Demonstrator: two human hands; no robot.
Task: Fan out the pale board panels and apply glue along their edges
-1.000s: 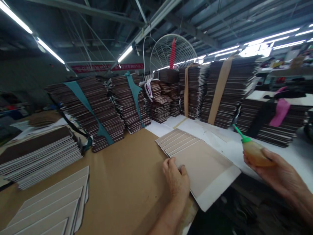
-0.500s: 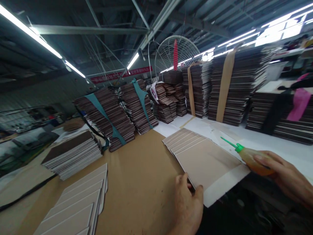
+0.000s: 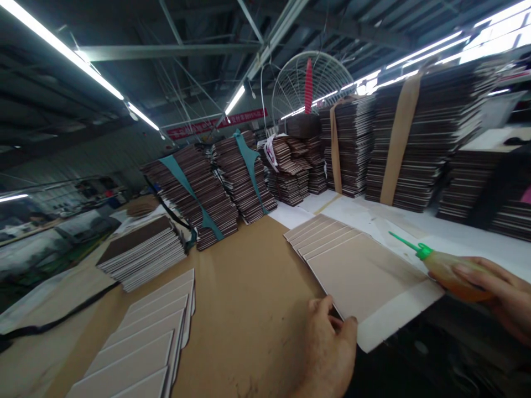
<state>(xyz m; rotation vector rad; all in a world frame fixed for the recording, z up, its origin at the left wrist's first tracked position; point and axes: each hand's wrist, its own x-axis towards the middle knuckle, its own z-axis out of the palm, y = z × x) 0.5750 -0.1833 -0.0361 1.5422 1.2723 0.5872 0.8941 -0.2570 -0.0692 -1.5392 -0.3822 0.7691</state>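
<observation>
My right hand (image 3: 504, 293) is wrapped round a squeeze bottle (image 3: 450, 271) of amber liquid. The bottle is tilted, and its long green nozzle points left above the right side of a beige panel (image 3: 360, 276). That panel lies at the front of a fanned row of similar panels, with a pale strip along its near edge. At its left near edge, my left hand (image 3: 332, 342) has its thumb and fingers closed on the border. Whether the fingertips reach underneath is hidden.
Another fanned set of beige panels (image 3: 136, 337) lies left on the brown tabletop (image 3: 236, 298). Behind it sits a stack of dark boards (image 3: 143, 251). Tall strapped stacks (image 3: 418, 138) line the back, with a caged fan (image 3: 313, 83) beyond.
The view has shifted, so the scene sits slightly farther right. My left hand stays at the panel's edge, and the bottle remains in my right hand above the panel's right side.
</observation>
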